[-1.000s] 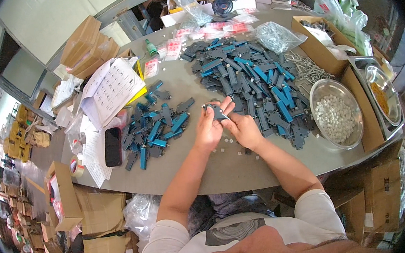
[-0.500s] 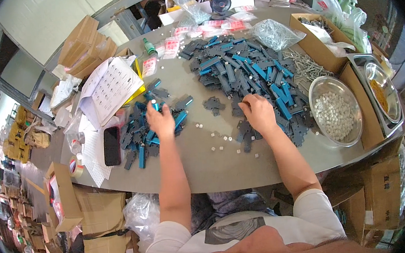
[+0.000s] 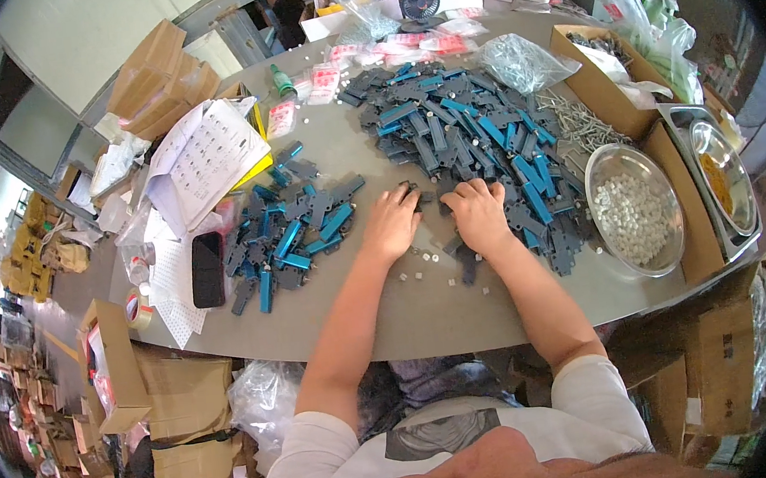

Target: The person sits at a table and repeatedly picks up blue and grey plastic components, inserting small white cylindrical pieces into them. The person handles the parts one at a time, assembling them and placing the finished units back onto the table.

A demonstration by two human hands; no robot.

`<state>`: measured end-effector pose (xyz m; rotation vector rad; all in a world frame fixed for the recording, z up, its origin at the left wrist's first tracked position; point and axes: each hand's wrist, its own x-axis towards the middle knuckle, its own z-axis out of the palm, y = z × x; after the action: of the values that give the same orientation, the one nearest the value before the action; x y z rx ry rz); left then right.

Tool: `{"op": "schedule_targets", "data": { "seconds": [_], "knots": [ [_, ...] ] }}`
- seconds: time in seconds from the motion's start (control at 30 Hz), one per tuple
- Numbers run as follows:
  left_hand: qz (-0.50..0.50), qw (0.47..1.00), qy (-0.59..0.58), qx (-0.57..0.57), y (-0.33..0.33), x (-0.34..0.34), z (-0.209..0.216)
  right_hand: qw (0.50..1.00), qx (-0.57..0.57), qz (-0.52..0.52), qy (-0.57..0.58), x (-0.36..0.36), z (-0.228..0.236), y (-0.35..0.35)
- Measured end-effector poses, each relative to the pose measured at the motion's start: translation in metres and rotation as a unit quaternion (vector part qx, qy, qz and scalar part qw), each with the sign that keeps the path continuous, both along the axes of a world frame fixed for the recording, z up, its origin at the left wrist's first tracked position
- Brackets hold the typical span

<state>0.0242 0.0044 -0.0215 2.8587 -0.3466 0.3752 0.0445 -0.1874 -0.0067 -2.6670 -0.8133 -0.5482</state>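
Observation:
My left hand (image 3: 389,226) is at the middle of the table, its fingers bent over a dark grey flat part (image 3: 415,195) that they partly cover. Close beside it, my right hand (image 3: 481,217) has its fingers curled down at the near left edge of a big heap of dark grey and blue parts (image 3: 432,131). What those fingertips grip, if anything, is hidden. A smaller heap of similar dark grey and blue pieces (image 3: 288,238) lies to the left. Small white cubes (image 3: 419,276) are scattered on the table just in front of my hands.
A steel bowl of white cubes (image 3: 595,187) stands on the right, near loose screws (image 3: 584,124) and an open cardboard box (image 3: 561,45). Steel trays (image 3: 755,228) are at the far right. To the left lie a phone (image 3: 208,269), papers (image 3: 211,154) and a tape roll (image 3: 139,311).
My left hand has moved right from the smaller heap to the loose part at the middle, leaving a blue piece behind there. My right hand has stayed at the big heap's edge, shifting only slightly.

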Motion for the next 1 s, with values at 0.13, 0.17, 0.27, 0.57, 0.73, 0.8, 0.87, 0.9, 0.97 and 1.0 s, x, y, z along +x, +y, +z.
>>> {"op": "schedule_targets", "data": {
  "seconds": [0.13, 0.17, 0.27, 0.57, 0.73, 0.8, 0.87, 0.9, 0.97, 1.0],
  "knots": [
    [-0.032, 0.999, 0.009, -0.021, -0.012, -0.009, 0.014, 1.0, 0.004, -0.007, -0.027, 0.005, -0.008, -0.005],
    [-0.035, 0.999, 0.017, -0.024, -0.014, -0.011, 0.016, 0.999, 0.002, -0.009, -0.033, 0.005, -0.007, -0.006],
    [-0.033, 0.995, 0.036, -0.09, -0.009, -0.014, 0.02, 0.998, 0.045, -0.023, -0.027, 0.005, 0.001, -0.006],
    [-0.042, 0.948, 0.172, -0.266, -0.001, -0.011, 0.015, 0.992, -0.004, -0.127, -0.009, 0.014, 0.005, -0.011],
    [-0.04, 0.923, 0.202, -0.324, 0.001, -0.012, 0.013, 0.991, 0.019, -0.128, -0.017, 0.021, -0.002, -0.009],
    [-0.039, 0.907, 0.205, -0.365, 0.007, -0.01, 0.006, 0.987, 0.094, -0.106, -0.072, 0.023, -0.001, -0.011],
    [-0.044, 0.905, 0.171, -0.388, 0.008, -0.011, 0.007, 0.983, 0.132, -0.114, -0.05, 0.022, 0.01, -0.012],
    [-0.036, 0.875, 0.184, -0.446, 0.009, -0.011, 0.007, 0.981, 0.151, -0.118, -0.039, 0.021, 0.015, -0.012],
    [-0.021, 0.803, 0.21, -0.557, 0.004, -0.011, 0.017, 0.973, 0.188, -0.123, -0.049, 0.022, 0.017, -0.016],
    [-0.001, 0.772, 0.233, -0.592, 0.003, -0.013, 0.023, 0.97, 0.205, -0.126, -0.044, 0.024, 0.015, -0.019]
  ]
}}
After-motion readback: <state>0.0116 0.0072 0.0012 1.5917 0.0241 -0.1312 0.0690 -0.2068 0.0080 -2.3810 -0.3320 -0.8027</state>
